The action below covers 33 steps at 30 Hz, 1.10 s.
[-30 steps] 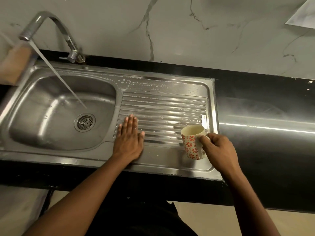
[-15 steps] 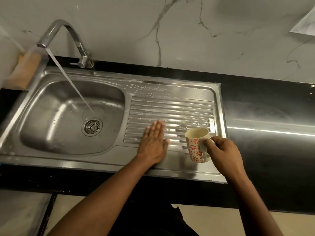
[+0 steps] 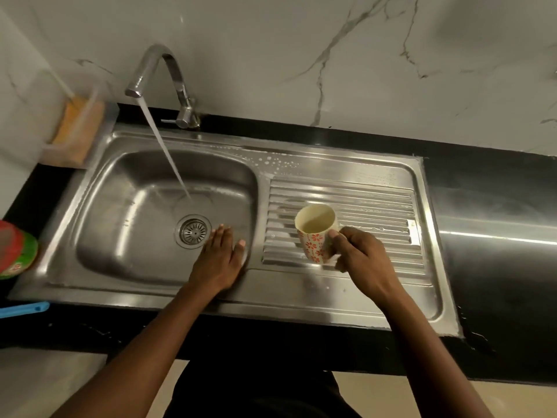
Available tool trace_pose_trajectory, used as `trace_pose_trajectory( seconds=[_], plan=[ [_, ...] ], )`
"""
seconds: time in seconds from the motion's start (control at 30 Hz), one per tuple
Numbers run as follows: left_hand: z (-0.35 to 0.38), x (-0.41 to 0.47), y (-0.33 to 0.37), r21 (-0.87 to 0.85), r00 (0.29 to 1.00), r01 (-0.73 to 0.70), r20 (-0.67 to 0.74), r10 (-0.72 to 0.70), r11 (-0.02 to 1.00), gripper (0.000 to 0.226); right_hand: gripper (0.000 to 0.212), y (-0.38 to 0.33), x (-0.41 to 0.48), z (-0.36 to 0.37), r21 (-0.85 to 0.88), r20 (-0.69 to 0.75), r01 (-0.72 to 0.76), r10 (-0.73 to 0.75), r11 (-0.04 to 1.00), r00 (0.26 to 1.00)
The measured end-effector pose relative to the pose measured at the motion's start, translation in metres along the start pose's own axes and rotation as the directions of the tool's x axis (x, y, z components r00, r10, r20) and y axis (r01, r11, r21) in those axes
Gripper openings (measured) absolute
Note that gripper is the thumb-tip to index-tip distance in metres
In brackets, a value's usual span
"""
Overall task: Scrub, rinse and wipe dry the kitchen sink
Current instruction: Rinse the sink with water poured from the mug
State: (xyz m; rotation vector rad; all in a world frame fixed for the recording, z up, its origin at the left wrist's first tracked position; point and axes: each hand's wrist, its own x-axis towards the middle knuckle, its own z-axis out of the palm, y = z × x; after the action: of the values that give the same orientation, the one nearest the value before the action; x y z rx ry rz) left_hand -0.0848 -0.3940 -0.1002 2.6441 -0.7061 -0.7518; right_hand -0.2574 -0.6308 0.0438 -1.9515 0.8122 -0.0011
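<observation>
cream mug (image 3: 315, 233) with red flowers, black counter (image 3: 494, 267)

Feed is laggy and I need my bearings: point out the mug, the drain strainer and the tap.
mug (image 3: 315, 250), head view, on its flowered outer wall.
drain strainer (image 3: 193, 231), head view, on its slotted centre.
tap (image 3: 175, 74), head view, on its curved neck.

A: Status, left hand (image 3: 218, 260)?
B: Moved off the drainboard (image 3: 376, 200) ribs. Now flat, fingers straight, over the basin's (image 3: 135, 206) right wall, just beside the drain (image 3: 193, 230).
A: And the mug (image 3: 316, 236)?
B: Shifted with the gripping right hand (image 3: 361, 260) from the drainboard's right end to its left part, nearer the basin. Contact with the ribs: cannot tell.
</observation>
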Motion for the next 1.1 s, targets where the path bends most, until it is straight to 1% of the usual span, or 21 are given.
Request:
trace_pose_trajectory(
  seconds=[0.03,0.07,0.13,0.27,0.37,0.43,0.53,0.6,0.77,0.9,1.0,1.1],
  plan=[
    [-0.009,-0.001,-0.005,-0.043,1.0,-0.01,-0.005,0.01,0.999,0.076,0.039,-0.011,0.006,0.012,0.017,0.019,0.012,-0.013,1.0,1.0],
    [-0.019,-0.003,-0.009,-0.127,1.0,0.002,-0.019,-0.005,0.992,0.075,0.039,-0.021,0.011,0.024,0.04,0.038,0.022,-0.024,0.999,0.999],
    [-0.043,-0.005,-0.019,-0.275,0.996,0.036,-0.063,-0.056,0.961,0.065,0.037,-0.044,0.022,0.049,0.076,0.074,0.042,-0.048,0.996,0.996],
    [-0.093,-0.006,-0.045,-0.444,0.982,0.006,-0.166,-0.089,0.896,0.048,0.036,-0.086,0.046,0.098,0.148,0.137,0.08,-0.101,0.986,0.985],
    [-0.127,-0.006,-0.063,-0.558,0.959,-0.007,-0.238,-0.153,0.829,0.038,0.033,-0.116,0.066,0.134,0.192,0.168,0.1,-0.133,0.976,0.977],
    [-0.149,-0.008,-0.075,-0.567,0.952,-0.009,-0.256,-0.166,0.824,0.04,0.031,-0.136,0.078,0.158,0.211,0.179,0.113,-0.152,0.971,0.972],
    [-0.173,-0.008,-0.091,-0.533,0.938,-0.055,-0.318,-0.14,0.844,0.044,0.028,-0.162,0.095,0.188,0.228,0.183,0.144,-0.187,0.963,0.965],
    [-0.184,-0.008,-0.102,-0.541,0.926,-0.074,-0.348,-0.143,0.838,0.045,0.028,-0.179,0.106,0.206,0.243,0.182,0.155,-0.202,0.958,0.962],
    [-0.204,-0.015,-0.116,-0.588,0.918,-0.116,-0.37,-0.139,0.8,0.043,0.027,-0.213,0.128,0.236,0.355,0.191,0.093,-0.169,0.93,0.967],
    [-0.211,-0.019,-0.121,-0.595,0.917,-0.105,-0.367,-0.153,0.797,0.045,0.032,-0.217,0.136,0.247,0.404,0.162,0.061,-0.137,0.913,0.977],
    [-0.214,-0.019,-0.122,-0.586,0.914,-0.108,-0.377,-0.151,0.803,0.044,0.032,-0.215,0.137,0.251,0.424,0.133,0.078,-0.148,0.902,0.98],
    [-0.214,-0.02,-0.119,-0.611,0.917,-0.11,-0.366,-0.156,0.784,0.045,0.03,-0.216,0.134,0.249,0.448,0.116,0.103,-0.171,0.888,0.978]
  ],
)
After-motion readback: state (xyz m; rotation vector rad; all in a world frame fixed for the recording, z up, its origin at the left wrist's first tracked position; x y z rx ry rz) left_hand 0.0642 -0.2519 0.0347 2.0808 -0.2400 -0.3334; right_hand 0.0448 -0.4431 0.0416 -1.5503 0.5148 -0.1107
